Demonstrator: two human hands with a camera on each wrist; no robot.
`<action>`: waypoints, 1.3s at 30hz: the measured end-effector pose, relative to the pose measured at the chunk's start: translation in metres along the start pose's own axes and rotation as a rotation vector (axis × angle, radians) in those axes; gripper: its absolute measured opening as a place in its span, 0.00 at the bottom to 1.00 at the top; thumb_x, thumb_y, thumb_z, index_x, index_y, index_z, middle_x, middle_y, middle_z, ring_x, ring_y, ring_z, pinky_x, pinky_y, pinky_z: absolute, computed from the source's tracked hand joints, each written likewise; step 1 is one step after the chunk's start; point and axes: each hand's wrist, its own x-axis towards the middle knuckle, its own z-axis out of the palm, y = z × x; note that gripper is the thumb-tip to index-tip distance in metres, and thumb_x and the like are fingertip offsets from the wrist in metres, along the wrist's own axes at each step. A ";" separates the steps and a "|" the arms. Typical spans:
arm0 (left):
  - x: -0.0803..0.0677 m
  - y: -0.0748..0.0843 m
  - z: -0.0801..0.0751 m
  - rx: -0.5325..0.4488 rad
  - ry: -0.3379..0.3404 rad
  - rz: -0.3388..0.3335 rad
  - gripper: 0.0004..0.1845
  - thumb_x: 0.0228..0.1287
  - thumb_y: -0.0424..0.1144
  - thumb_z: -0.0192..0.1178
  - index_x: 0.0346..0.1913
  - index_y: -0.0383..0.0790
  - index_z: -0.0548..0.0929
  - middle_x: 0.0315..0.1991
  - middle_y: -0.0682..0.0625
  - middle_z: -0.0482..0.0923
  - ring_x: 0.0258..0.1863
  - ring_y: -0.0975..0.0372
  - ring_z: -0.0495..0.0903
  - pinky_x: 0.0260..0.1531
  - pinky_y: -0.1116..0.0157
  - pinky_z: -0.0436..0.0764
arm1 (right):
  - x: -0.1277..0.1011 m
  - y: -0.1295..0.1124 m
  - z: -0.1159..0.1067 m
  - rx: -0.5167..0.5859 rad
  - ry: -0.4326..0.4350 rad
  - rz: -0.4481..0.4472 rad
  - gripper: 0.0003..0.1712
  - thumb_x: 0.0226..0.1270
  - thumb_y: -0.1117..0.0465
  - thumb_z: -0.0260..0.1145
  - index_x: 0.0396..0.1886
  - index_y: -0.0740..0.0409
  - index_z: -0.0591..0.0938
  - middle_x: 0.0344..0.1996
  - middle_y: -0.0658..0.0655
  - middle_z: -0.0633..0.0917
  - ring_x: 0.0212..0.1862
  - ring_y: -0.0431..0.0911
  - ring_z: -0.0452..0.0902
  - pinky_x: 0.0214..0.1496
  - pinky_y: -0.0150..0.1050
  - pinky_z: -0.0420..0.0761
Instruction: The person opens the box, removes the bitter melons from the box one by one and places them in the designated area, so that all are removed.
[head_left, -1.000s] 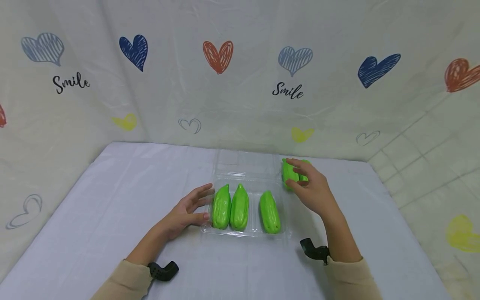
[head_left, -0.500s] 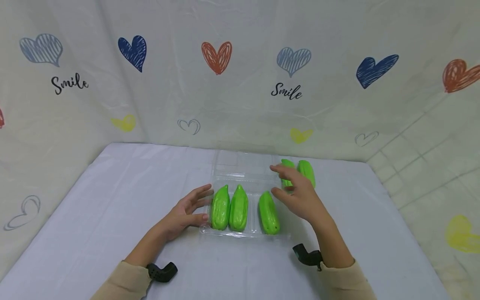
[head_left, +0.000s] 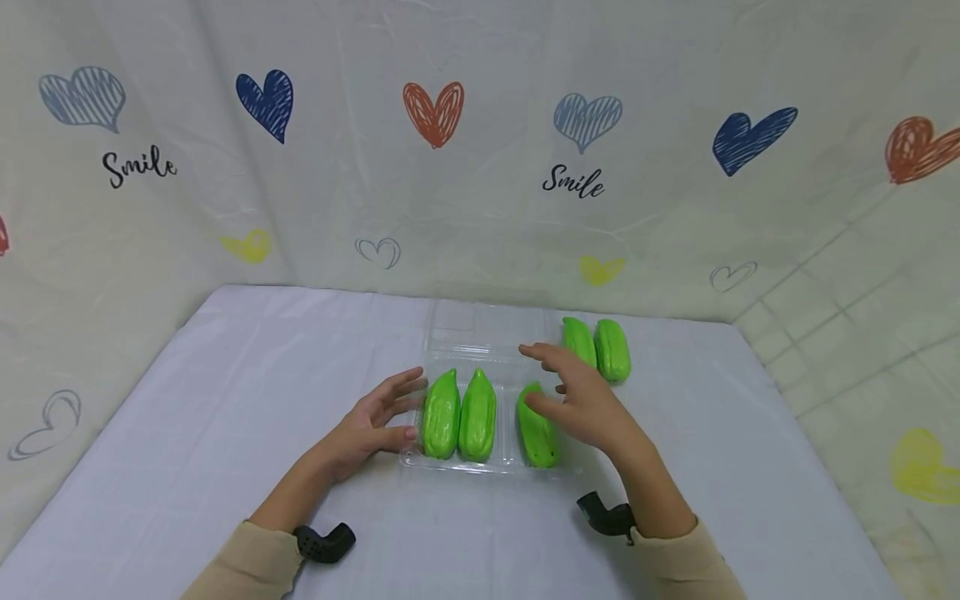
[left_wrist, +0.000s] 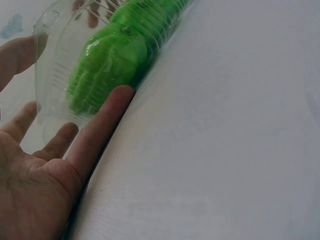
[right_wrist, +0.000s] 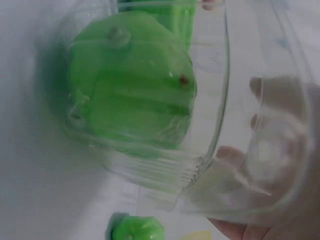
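Note:
A clear plastic tray [head_left: 480, 465] lies mid-table with three green gourds in it: left [head_left: 441, 414], middle [head_left: 478, 414] and right [head_left: 537, 427]. My left hand [head_left: 382, 412] rests at the tray's left edge with straight fingers; in the left wrist view its fingers [left_wrist: 102, 125] lie against the tray wall [left_wrist: 52, 60], with a gourd [left_wrist: 112, 62] behind the plastic. My right hand [head_left: 558, 392] hovers with spread fingers over the right gourd and holds nothing. The right wrist view shows that gourd [right_wrist: 132, 107] through the tray, with fingers [right_wrist: 272, 150] blurred behind the plastic.
Two more green gourds [head_left: 579, 340] [head_left: 612, 350] lie side by side on the white cloth [head_left: 225, 400] behind the tray's right corner. The tray's open lid [head_left: 483, 327] lies flat toward the heart-printed backdrop [head_left: 480, 167]. A black wrist mount [head_left: 603, 515] sits on each forearm.
My right hand left the two loose gourds at the back right and moved left and nearer, to above the tray's right gourd. The left hand stayed put.

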 end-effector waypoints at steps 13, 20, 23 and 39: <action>0.001 0.002 0.000 -0.005 -0.003 -0.001 0.42 0.57 0.33 0.60 0.71 0.54 0.51 0.70 0.50 0.51 0.67 0.53 0.55 0.54 0.51 0.70 | 0.000 -0.012 0.011 -0.136 -0.075 -0.032 0.36 0.57 0.52 0.66 0.66 0.40 0.65 0.64 0.46 0.66 0.67 0.44 0.57 0.62 0.50 0.64; 0.001 0.003 0.000 -0.001 0.002 -0.009 0.42 0.57 0.32 0.61 0.71 0.55 0.52 0.70 0.51 0.52 0.67 0.54 0.55 0.55 0.52 0.69 | 0.000 -0.013 0.015 -0.134 -0.104 -0.017 0.37 0.56 0.52 0.67 0.66 0.40 0.65 0.63 0.44 0.66 0.65 0.43 0.60 0.54 0.45 0.72; 0.001 0.004 0.000 -0.001 0.002 -0.004 0.42 0.56 0.32 0.61 0.71 0.54 0.52 0.70 0.51 0.52 0.67 0.53 0.55 0.55 0.51 0.69 | 0.000 -0.013 0.016 -0.126 -0.114 -0.012 0.37 0.54 0.56 0.67 0.65 0.42 0.66 0.64 0.46 0.67 0.64 0.43 0.62 0.51 0.42 0.75; 0.000 0.002 0.001 0.001 0.002 -0.003 0.42 0.57 0.32 0.61 0.71 0.53 0.52 0.70 0.51 0.52 0.67 0.53 0.55 0.55 0.51 0.69 | -0.002 -0.013 0.025 -0.231 -0.139 0.029 0.43 0.47 0.61 0.73 0.65 0.42 0.67 0.65 0.55 0.65 0.63 0.52 0.64 0.54 0.49 0.73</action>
